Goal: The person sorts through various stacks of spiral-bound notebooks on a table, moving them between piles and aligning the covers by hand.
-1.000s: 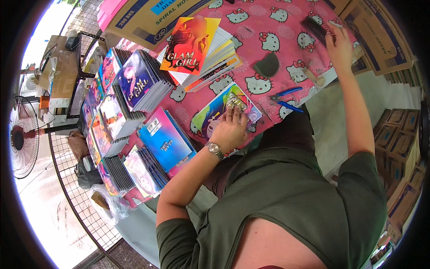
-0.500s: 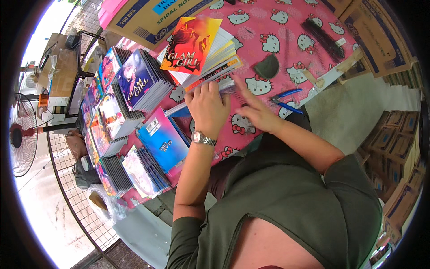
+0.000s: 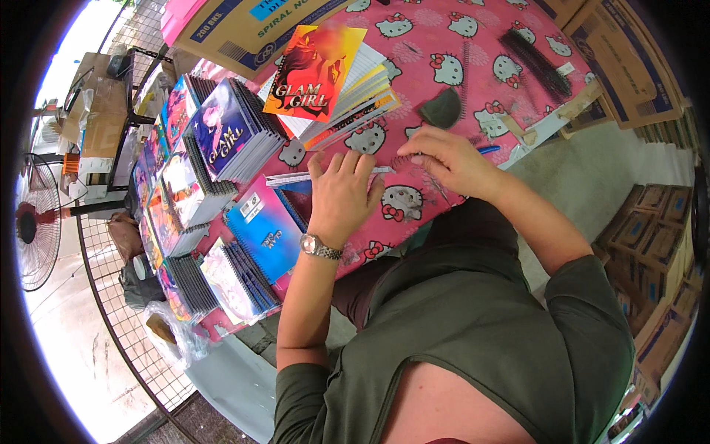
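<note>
Presently, from my remote place, I see the left hand (image 3: 342, 189) with its fingers closed over a white-edged notebook (image 3: 287, 178), which is tilted edge-up just beyond the blue notebook (image 3: 262, 226). The right hand (image 3: 462, 164) pinches, almost closed, a thin dark coil (image 3: 403, 159). Stacked notebooks (image 3: 235, 144) crowd leftward; more room spreads toward the counter's (image 3: 384, 228) near edge.

Green top (image 3: 473, 333), wristwatch (image 3: 311, 245), perhaps brown trousers (image 3: 473, 238).
</note>
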`<control>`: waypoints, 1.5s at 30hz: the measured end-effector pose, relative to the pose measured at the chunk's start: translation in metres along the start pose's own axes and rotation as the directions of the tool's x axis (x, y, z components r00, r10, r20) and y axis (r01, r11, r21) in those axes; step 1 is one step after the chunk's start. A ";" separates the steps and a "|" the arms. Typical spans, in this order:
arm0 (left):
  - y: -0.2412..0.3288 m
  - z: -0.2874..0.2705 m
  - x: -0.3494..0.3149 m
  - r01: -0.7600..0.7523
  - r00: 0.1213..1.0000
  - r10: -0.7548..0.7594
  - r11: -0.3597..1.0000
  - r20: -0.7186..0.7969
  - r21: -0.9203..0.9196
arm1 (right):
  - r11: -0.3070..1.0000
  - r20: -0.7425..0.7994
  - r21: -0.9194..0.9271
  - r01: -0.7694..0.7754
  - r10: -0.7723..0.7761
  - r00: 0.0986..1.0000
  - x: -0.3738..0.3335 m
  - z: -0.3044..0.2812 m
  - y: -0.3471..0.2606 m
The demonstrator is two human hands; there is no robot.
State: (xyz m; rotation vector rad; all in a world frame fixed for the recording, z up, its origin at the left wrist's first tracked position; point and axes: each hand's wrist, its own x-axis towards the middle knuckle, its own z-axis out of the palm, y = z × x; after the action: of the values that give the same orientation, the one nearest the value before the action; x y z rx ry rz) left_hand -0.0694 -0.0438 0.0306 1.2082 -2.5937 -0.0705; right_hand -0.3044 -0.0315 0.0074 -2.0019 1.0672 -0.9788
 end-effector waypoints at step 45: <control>0.006 0.007 -0.024 -0.088 0.994 0.079 0.991 -0.078 -0.106 | 0.864 0.201 0.161 -0.477 0.444 0.873 0.016 0.007 -0.035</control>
State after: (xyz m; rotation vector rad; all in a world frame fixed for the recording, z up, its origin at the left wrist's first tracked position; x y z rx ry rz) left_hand -0.0611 -0.0220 0.0196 1.0435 -2.5373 -0.1457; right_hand -0.2794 -0.0281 0.0372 -1.5223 1.2266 -0.6310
